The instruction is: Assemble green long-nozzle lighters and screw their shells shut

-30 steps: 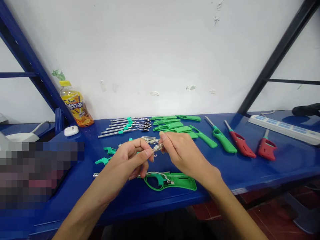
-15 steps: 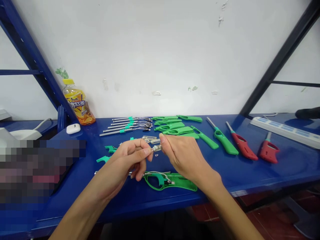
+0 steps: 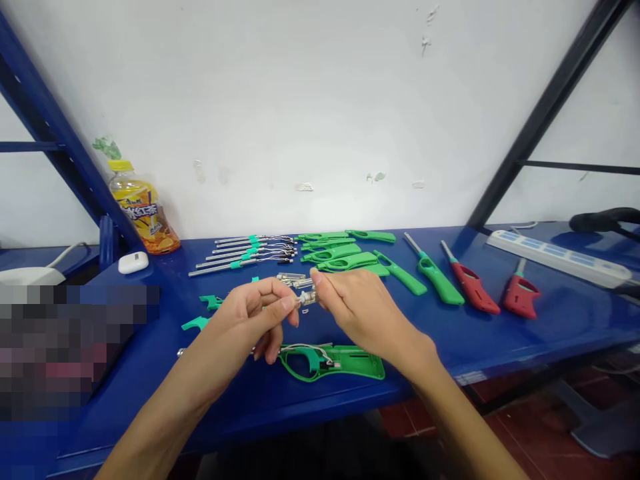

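Between my hands is a small clear lighter gas tank with a white fitting at its left end. My right hand is closed around the tank's body, which is mostly hidden by the fingers. At the fitting, thumb and fingertips of my left hand pinch the end. Below them lies an opened green lighter shell with a teal trigger, white wires and a metal tube partly behind my left hand. More clear tanks lie just beyond my fingers.
Behind are metal lighter tubes with wires and several green shell halves. Teal triggers lie left. To the right are a green lighter, two red ones and a power strip. A drink bottle and white case stand left.
The view has shifted slightly, so the scene sits a little further left. Both hands keep the same hold on the gas tank.
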`<state>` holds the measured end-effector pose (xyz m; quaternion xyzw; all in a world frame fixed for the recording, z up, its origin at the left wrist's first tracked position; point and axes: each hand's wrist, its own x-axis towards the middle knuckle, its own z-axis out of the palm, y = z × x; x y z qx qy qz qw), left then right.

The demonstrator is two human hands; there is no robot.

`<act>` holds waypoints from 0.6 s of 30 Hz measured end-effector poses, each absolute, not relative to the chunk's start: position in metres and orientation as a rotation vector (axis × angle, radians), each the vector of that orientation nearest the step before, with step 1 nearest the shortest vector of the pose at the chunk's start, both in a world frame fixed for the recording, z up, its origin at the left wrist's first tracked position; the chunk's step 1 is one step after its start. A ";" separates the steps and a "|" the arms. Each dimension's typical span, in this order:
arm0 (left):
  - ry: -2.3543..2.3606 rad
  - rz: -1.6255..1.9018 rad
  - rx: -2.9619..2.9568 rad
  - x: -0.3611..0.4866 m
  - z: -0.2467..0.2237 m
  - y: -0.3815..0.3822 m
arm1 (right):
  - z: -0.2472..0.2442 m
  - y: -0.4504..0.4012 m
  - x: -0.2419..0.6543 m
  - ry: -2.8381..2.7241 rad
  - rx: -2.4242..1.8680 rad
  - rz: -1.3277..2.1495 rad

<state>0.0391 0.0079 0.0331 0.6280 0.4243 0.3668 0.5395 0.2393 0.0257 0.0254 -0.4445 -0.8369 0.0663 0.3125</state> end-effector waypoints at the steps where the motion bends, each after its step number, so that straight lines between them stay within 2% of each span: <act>1: 1.037 0.877 1.527 0.041 0.033 0.008 | 0.027 0.026 0.241 -2.193 -1.178 0.220; 6: 1.206 0.873 1.808 0.047 0.027 0.009 | 0.035 0.023 0.262 -2.109 -1.185 0.544; 12: 1.259 0.753 2.103 0.047 0.023 0.007 | 0.038 0.025 0.288 -2.445 -1.175 0.775; 18: 1.227 0.660 2.241 0.050 0.015 0.008 | 0.037 0.027 0.282 -2.579 -1.103 0.809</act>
